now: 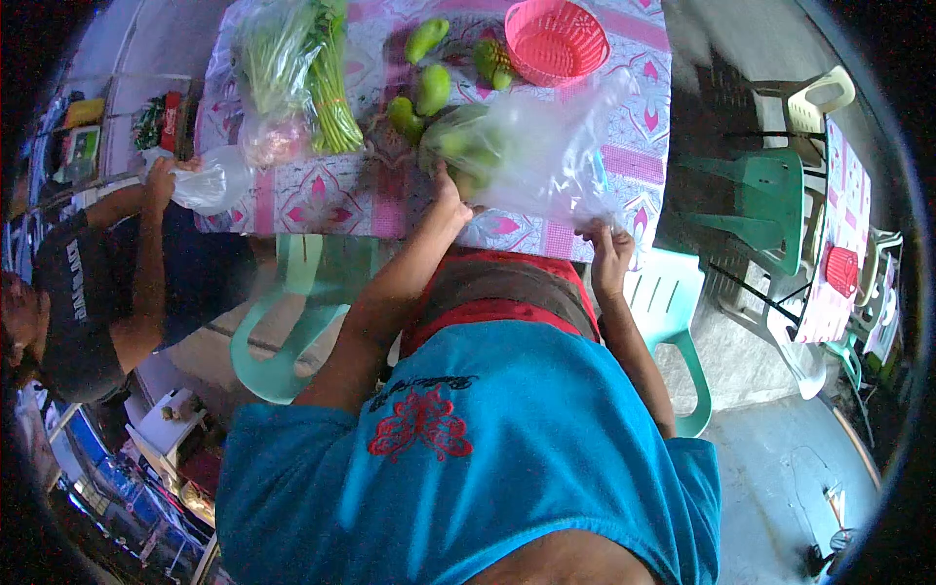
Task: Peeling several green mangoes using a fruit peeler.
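My left hand (452, 196) supports the near side of a clear plastic bag (537, 150) with green vegetables or fruit (468, 142) in its left part. At the bag's right end, my right hand (608, 245) pinches the thin plastic near the table's front edge. Several green fruits, like mangoes, lie loose beyond the bag, one of them (433, 89) just behind it. A pink plastic basket (556, 44) stands at the back right. On the left lie a bundle of green stalks (338, 121) tied with a band and a bag of leafy greens (278, 69).
A patterned cloth covers the table (318, 205). At the left another person (95, 292) holds a whitish plastic bag (205, 183) by the table's corner. Green plastic chairs (292, 351) stand close to the near edge. Further right are more chairs and a second table (826, 307).
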